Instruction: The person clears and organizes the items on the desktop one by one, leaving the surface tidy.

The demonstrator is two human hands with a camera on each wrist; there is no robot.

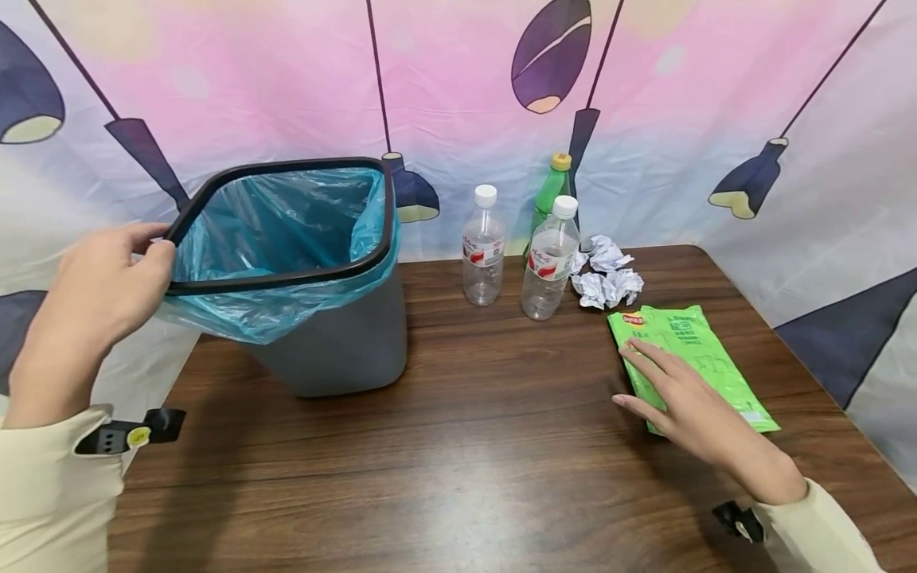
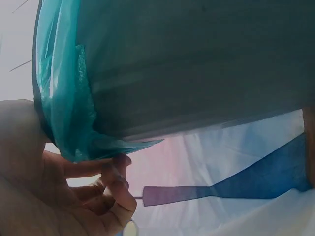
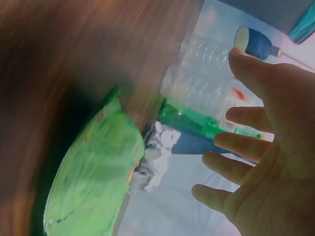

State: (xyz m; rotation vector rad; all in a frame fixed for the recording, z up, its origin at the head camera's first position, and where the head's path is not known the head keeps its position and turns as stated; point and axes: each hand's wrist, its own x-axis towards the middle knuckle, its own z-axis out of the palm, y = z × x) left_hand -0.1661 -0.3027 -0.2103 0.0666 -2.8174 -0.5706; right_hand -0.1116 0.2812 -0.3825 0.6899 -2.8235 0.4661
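Observation:
A grey trash bin (image 1: 337, 342) lined with a blue plastic bag (image 1: 286, 314) stands at the left of the table. My left hand (image 1: 103, 290) grips its black rim (image 1: 279, 280) at the near left corner, thumb on top; in the left wrist view some fingers curl below the overhanging liner (image 2: 61, 98). My right hand (image 1: 688, 402) hovers over a green snack packet (image 1: 716, 366), fingers extended and spread, holding nothing. The right wrist view shows a gap between this hand (image 3: 266, 162) and the packet (image 3: 93, 172).
Two clear plastic bottles with white caps, one left (image 1: 483, 263) and one right (image 1: 548, 274), stand mid-table. Behind them is a green bottle (image 1: 552, 191) with a yellow cap. Crumpled white paper (image 1: 609, 286) lies beside them. A patterned cloth (image 1: 458, 79) hangs behind the wooden table (image 1: 458, 446).

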